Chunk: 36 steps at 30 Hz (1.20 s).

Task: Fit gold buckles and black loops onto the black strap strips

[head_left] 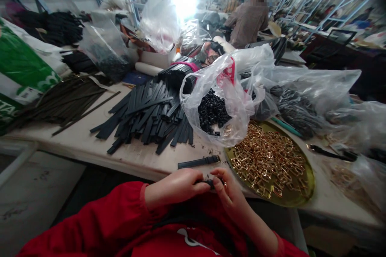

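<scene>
Both of my hands meet just in front of my chest, below the table's near edge. My left hand [177, 188] and my right hand [229, 194] pinch a small black strap piece [208, 183] between their fingertips. A finished black strap with a buckle [199, 162] lies on the table just beyond them. To the right sits a round gold tray [298, 198] heaped with gold buckles [267, 158]. A clear plastic bag holding small black loops [212, 110] stands open behind the strap. A pile of flat black straps [147, 118] covers the table centre.
More plastic bags [304, 92] of dark parts crowd the right side. A green and white sack [21, 68] and thin dark strips [66, 102] lie at the left. Another person [249, 18] works at the far end. Blue shelving frames line the back.
</scene>
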Each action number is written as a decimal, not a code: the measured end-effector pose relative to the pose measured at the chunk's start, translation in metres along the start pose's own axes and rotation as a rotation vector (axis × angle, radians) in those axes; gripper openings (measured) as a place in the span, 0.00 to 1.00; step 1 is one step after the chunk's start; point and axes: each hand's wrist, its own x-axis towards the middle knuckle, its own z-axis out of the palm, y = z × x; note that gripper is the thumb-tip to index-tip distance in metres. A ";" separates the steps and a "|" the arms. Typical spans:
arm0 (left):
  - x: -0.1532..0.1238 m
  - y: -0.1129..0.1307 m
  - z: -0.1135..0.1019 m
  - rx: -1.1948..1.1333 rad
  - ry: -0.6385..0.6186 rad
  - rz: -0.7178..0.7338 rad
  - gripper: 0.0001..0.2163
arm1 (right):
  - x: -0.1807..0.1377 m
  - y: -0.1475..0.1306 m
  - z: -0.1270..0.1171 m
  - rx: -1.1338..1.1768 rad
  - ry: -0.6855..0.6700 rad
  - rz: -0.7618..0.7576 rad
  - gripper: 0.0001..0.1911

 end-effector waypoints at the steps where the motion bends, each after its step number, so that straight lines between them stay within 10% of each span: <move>1: 0.002 -0.001 -0.003 0.043 0.046 0.014 0.14 | 0.005 0.000 0.001 -0.014 0.002 -0.014 0.10; 12: 0.055 -0.047 -0.051 0.624 0.458 -0.003 0.10 | 0.088 0.035 -0.004 -0.588 0.095 -0.094 0.10; 18: 0.083 -0.061 -0.066 0.936 0.293 0.125 0.10 | 0.084 0.036 -0.005 -0.708 0.111 -0.148 0.11; 29: 0.089 -0.051 -0.074 0.991 0.232 0.291 0.07 | 0.036 0.006 -0.015 -0.447 0.191 -0.179 0.10; 36: -0.008 -0.022 -0.033 0.702 0.427 0.349 0.09 | 0.017 -0.002 -0.008 0.427 0.050 0.267 0.24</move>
